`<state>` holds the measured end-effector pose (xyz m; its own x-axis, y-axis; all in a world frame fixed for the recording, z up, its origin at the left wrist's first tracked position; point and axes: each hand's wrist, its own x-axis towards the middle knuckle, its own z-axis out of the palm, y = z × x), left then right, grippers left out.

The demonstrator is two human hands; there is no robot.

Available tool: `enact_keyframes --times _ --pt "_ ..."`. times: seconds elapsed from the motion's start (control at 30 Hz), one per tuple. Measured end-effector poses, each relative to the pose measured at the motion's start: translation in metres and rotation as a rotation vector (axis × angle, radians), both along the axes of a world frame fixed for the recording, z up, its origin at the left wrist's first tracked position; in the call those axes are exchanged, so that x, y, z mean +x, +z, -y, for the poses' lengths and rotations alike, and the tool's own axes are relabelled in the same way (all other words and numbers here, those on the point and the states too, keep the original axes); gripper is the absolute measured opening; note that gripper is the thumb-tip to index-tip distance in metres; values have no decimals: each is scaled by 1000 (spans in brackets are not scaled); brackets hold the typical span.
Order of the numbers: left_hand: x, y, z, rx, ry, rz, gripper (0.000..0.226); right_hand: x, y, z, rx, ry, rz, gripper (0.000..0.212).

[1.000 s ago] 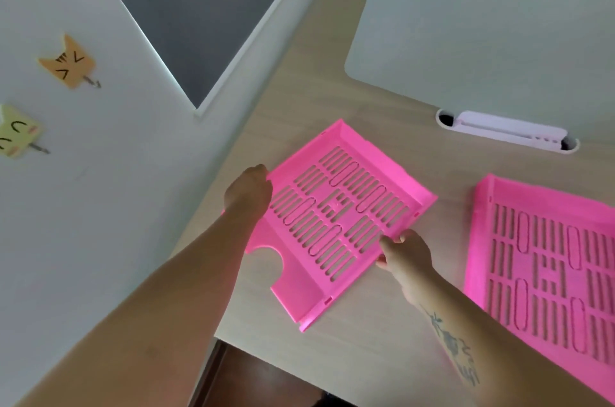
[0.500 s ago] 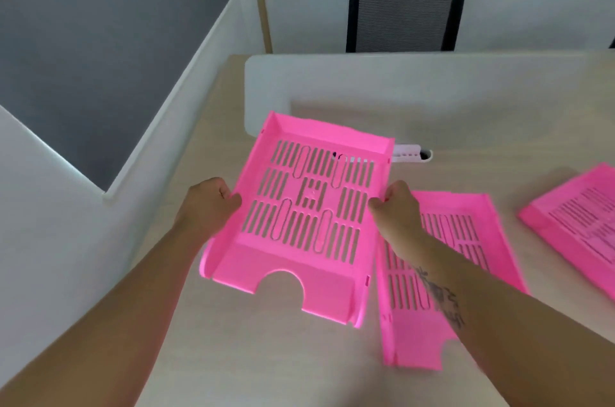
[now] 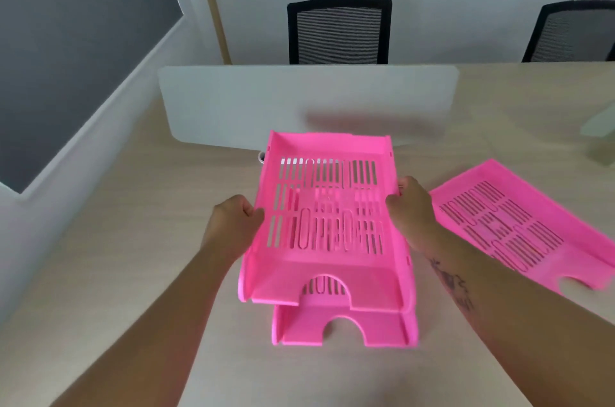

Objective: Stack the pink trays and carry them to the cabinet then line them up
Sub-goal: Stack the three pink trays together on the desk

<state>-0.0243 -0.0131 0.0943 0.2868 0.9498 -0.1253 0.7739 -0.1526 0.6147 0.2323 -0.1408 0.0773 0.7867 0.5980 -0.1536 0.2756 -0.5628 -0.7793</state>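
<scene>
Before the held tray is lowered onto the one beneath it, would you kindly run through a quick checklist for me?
1. Both sides gripped: left hand and right hand hold the upper tray by its side walls. Ok.
2. Same orientation: its notched front faces the person, like that of the lower tray. Ok.
3. Sideways alignment: the upper tray sits slightly left of the lower one. Not ok.
4. Level: its near edge looks lower than the far edge. Not ok.
5. Lower tray empty inside: mostly hidden. Cannot tell.
6. Third tray lies apart on the desk, clear of the stack. Ok.
</scene>
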Motion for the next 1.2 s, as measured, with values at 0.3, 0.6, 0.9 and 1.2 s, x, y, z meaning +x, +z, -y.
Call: enact_keyframes --times 0.3,0.6,0.9,1.2 --pt "2 -45 53 -146 7 -45 20 7 -45 44 -101 61 -51 29" --pt "2 -70 57 -176 -48 2 17 1 -61 53 -36 58 -70 37" --pt "-25 -94 91 -561 -6 249 28 -37 -88 108 -105 13 -265 47" --pt "-26 -92 72 -622 71 322 24 -43 -100 83 -109 1 -164 30"
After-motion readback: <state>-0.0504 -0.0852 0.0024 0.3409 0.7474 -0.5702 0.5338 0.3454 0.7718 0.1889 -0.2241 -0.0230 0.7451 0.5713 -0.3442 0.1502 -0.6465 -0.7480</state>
